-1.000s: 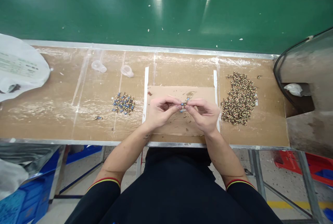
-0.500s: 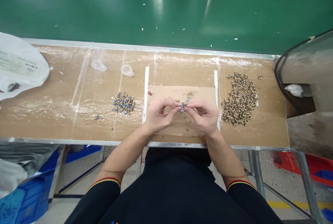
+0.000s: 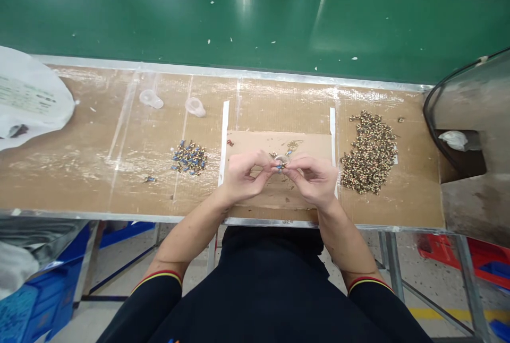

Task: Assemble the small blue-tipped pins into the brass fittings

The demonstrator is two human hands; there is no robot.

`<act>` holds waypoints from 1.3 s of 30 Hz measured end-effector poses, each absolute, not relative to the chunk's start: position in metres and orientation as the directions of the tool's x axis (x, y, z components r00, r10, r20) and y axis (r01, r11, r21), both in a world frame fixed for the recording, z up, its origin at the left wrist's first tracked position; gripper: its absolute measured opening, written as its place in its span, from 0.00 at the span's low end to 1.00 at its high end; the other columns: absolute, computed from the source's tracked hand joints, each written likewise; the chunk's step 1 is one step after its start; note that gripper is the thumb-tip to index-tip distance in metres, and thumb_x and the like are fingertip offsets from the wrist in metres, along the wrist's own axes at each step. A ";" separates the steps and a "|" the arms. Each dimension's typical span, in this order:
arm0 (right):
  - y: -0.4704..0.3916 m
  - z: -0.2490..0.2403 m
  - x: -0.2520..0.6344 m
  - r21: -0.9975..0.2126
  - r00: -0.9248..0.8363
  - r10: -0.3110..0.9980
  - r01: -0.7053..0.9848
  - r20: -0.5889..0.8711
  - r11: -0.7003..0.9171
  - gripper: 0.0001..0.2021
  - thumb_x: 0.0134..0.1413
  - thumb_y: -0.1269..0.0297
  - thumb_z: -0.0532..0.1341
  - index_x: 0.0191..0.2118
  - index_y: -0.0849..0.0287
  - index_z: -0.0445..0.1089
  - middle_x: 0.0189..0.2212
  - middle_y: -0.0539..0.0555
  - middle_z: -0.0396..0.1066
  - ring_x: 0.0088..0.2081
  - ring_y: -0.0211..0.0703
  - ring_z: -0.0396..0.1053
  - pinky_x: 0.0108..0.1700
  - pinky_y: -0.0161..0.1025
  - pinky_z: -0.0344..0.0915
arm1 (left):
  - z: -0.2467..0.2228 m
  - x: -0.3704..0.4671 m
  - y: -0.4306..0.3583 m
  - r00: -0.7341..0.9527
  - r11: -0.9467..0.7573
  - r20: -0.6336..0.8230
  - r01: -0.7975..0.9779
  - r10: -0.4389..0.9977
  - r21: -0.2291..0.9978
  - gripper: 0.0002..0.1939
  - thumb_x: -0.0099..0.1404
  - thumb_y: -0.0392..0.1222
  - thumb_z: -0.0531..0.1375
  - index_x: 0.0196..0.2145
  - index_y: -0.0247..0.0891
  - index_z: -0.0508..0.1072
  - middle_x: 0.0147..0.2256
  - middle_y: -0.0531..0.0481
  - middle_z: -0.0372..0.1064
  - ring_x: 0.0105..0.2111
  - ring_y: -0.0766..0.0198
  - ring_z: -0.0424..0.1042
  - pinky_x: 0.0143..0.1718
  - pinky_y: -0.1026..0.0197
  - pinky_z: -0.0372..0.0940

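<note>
"Left hand (image 3: 247, 176) and right hand (image 3: 316, 177) have come a touch nearer the body since the first frame, and a small brass-coloured part (image 3: 273, 154) now shows just beyond the left fingertips. What lies where?"

"Left to right along the desk (image 3: 87, 183): a stray part (image 3: 150, 179) by itself, then a pile of blue-and-brass parts (image 3: 189, 159), well apart from the hands."

"And the left grip?"

"Thumb and forefinger pinch a small blue-and-brass piece (image 3: 280, 166), just above the cardboard sheet (image 3: 258, 140), midway between the hands. Whether it is one piece or two meeting, I can't tell; it's too small."

"How should that side behave?"

"Mostly as the anchor, I'd judge: firm, steady, fingertips back from the middle so the eye can check the fit."

"Then the right grip?"

"Pinched on the same piece from the other side, thumb and forefinger together. I'd keep it in line with the left and let it make the small adjustments; skewing could make something that tiny slip."

"Anything further right?"

"A big heap of brass-coloured parts (image 3: 368, 154), beyond the right hand. Staying low over the sheet seems wise: a dropped piece would be easy to find there."
</note>
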State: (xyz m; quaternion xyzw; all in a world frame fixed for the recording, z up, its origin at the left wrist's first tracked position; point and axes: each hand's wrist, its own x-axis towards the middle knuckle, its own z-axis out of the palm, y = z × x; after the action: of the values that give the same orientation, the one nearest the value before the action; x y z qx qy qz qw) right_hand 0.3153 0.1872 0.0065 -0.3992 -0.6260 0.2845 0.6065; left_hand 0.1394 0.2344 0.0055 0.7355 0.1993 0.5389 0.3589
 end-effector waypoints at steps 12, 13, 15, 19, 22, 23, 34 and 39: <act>0.188 0.005 0.315 -0.823 0.055 0.828 0.164 0.558 0.543 0.10 0.56 0.77 0.69 0.38 0.52 0.80 0.30 0.49 0.81 0.32 0.40 0.80 0.36 0.37 0.77 | 0.004 0.140 0.232 0.335 -0.653 0.639 -0.086 0.692 0.753 0.09 0.67 0.30 0.66 0.30 0.38 0.70 0.29 0.52 0.78 0.30 0.69 0.80 0.32 0.68 0.74; 0.188 0.005 0.315 -0.816 0.052 0.822 0.171 0.568 0.553 0.10 0.57 0.76 0.69 0.39 0.52 0.80 0.30 0.49 0.82 0.32 0.40 0.80 0.36 0.37 0.77 | 0.003 0.140 0.232 0.330 -0.654 0.641 -0.088 0.693 0.751 0.09 0.67 0.31 0.66 0.31 0.38 0.70 0.29 0.52 0.79 0.30 0.68 0.80 0.32 0.68 0.75; 0.189 0.006 0.316 -0.794 0.043 0.804 0.191 0.594 0.577 0.11 0.57 0.77 0.69 0.40 0.52 0.80 0.31 0.49 0.82 0.32 0.40 0.80 0.36 0.37 0.78 | 0.002 0.141 0.231 0.312 -0.662 0.652 -0.089 0.691 0.744 0.09 0.68 0.31 0.66 0.31 0.38 0.71 0.30 0.52 0.79 0.31 0.68 0.81 0.33 0.68 0.76; 0.189 0.005 0.316 -0.751 0.051 0.763 0.231 0.644 0.619 0.14 0.58 0.77 0.68 0.45 0.50 0.79 0.35 0.49 0.83 0.35 0.40 0.81 0.37 0.38 0.79 | 0.002 0.142 0.230 0.267 -0.728 0.717 -0.073 0.644 0.681 0.08 0.66 0.30 0.67 0.33 0.38 0.72 0.32 0.52 0.81 0.34 0.67 0.83 0.36 0.67 0.78; 0.188 0.004 0.316 -0.762 0.072 0.772 0.243 0.631 0.600 0.16 0.59 0.74 0.69 0.50 0.49 0.78 0.36 0.50 0.83 0.35 0.41 0.81 0.36 0.39 0.80 | 0.004 0.142 0.231 0.243 -0.792 0.774 -0.034 0.585 0.610 0.09 0.65 0.28 0.68 0.35 0.38 0.73 0.34 0.52 0.82 0.36 0.67 0.83 0.37 0.68 0.79; 0.187 0.004 0.316 -0.766 0.072 0.778 0.248 0.625 0.593 0.17 0.59 0.73 0.70 0.51 0.49 0.78 0.37 0.50 0.84 0.35 0.41 0.81 0.36 0.39 0.80 | 0.004 0.141 0.231 0.238 -0.809 0.788 -0.020 0.567 0.588 0.09 0.65 0.28 0.68 0.35 0.38 0.73 0.34 0.52 0.82 0.36 0.67 0.84 0.37 0.67 0.79; 0.187 0.011 0.317 -0.691 0.022 0.721 0.303 0.693 0.656 0.19 0.56 0.81 0.69 0.48 0.50 0.79 0.38 0.50 0.84 0.38 0.41 0.83 0.40 0.38 0.82 | 0.001 0.141 0.232 0.230 -0.862 0.837 0.021 0.497 0.507 0.08 0.64 0.28 0.69 0.37 0.37 0.75 0.38 0.50 0.82 0.39 0.66 0.84 0.42 0.65 0.81; 0.187 0.010 0.318 -0.667 0.014 0.695 0.297 0.719 0.683 0.21 0.56 0.81 0.68 0.51 0.49 0.79 0.40 0.51 0.84 0.39 0.41 0.83 0.41 0.38 0.82 | 0.005 0.141 0.232 0.241 -0.853 0.824 0.041 0.513 0.520 0.08 0.65 0.31 0.69 0.39 0.38 0.76 0.37 0.51 0.82 0.37 0.67 0.83 0.41 0.66 0.80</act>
State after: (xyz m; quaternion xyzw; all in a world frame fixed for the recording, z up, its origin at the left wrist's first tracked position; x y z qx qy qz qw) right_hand 0.3178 0.1867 0.0098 -0.3633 -0.6829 0.1626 0.6126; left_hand 0.1409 0.2321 0.0051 0.7616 0.1819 0.5887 0.2007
